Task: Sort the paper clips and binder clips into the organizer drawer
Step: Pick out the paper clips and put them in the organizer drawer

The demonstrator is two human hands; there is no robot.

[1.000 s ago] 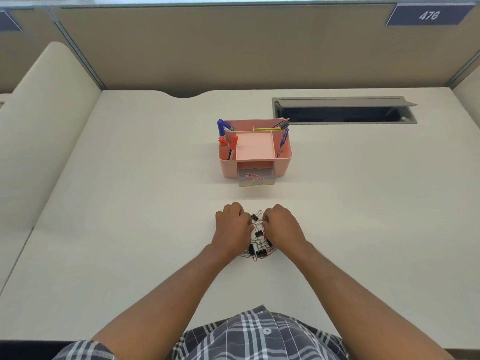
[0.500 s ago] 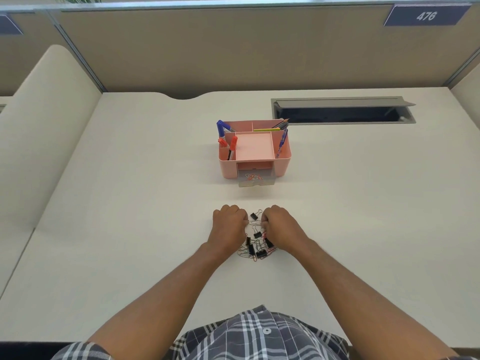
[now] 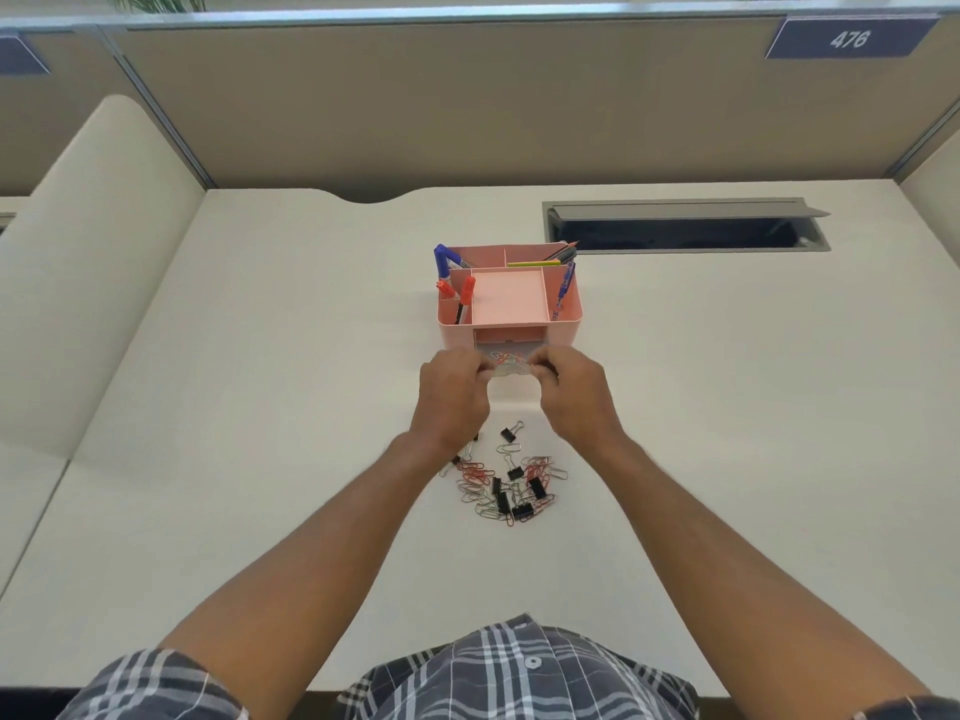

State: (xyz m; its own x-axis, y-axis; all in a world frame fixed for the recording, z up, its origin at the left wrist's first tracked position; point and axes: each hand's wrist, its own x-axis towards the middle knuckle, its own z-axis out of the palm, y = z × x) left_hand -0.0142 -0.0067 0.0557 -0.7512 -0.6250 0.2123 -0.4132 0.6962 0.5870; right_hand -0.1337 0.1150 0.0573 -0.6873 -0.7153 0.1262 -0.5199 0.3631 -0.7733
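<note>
We see both hands raised over the clear drawer [image 3: 511,362] that juts from the front of the pink organizer [image 3: 509,309]. The left hand [image 3: 453,394] sits at the drawer's 9 o'clock side and the right hand [image 3: 574,397] at its 3 o'clock side, fingers of each curled inward toward the drawer's front corners. Between the fingertips lies a small tangle of orange and silver paper clips [image 3: 509,360]; we cannot tell whether the fingers pinch those clips, grip the drawer's edge, or hold nothing.

The unsorted pile [image 3: 506,483] lies on the desk [image 3: 260,407] at 6 o'clock from the drawer, near the wrists and apart from the organizer. It mixes red and silver wire clips with several black binder clips [image 3: 537,488]; one binder clip [image 3: 511,433] sits alone at the pile's 12 o'clock edge, between the two forearms.

The organizer's side slots hold markers [image 3: 462,296] at 9 o'clock and pens [image 3: 563,288] at 3 o'clock, with a bare pink tray in the middle.

Around the organizer we have broad open desk at 9 and 3 o'clock. At its 1 o'clock a cable trough [image 3: 685,233] cuts into the surface, and the partition wall [image 3: 467,106] closes the far edge at 12 o'clock.
</note>
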